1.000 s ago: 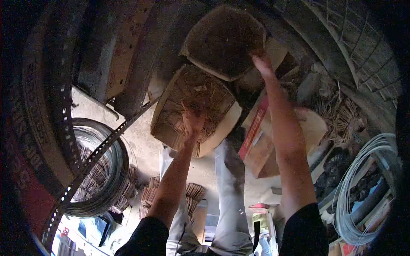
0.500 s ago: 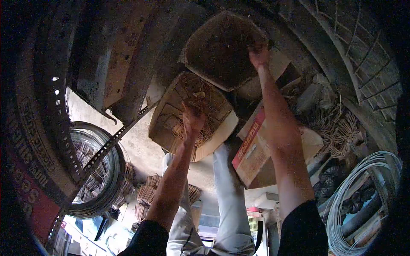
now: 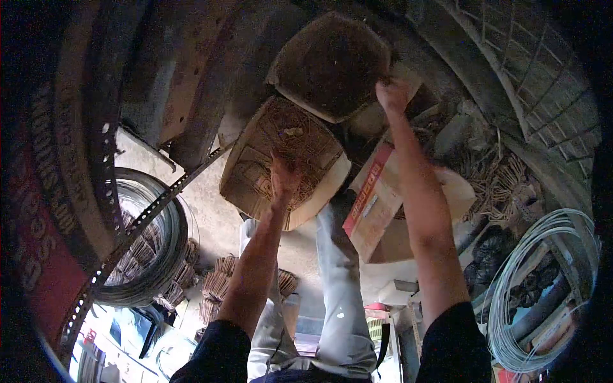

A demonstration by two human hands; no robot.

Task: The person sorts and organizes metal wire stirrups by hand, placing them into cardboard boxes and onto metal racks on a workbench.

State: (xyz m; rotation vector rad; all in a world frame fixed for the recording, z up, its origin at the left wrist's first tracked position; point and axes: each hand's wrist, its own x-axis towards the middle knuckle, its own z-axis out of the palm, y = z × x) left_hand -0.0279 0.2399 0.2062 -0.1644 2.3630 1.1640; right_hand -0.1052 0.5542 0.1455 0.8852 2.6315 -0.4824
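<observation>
My left hand (image 3: 285,177) reaches over an open cardboard box (image 3: 329,179) that holds a tangle of thin brown wire pieces (image 3: 303,134). Its fingers look apart and stretched toward the wires, partly lost in shadow. Farther up, my right hand (image 3: 392,96) is closed at the right rim of a second, darker cardboard box (image 3: 332,67). What its curled fingers hold, if anything, I cannot make out. The inside of that upper box is very dim.
A carton with a red stripe (image 3: 370,191) lies to the right, near bundled brown wires (image 3: 504,185). Wire coils stand at left (image 3: 182,236) and right (image 3: 504,319). A perforated metal bar (image 3: 169,193) slants across the left. More bundles (image 3: 220,284) lie beside my legs.
My right hand has drawn back from inside the upper box to its right rim. My left hand stays over the lower box. The whole view has shifted slightly.
</observation>
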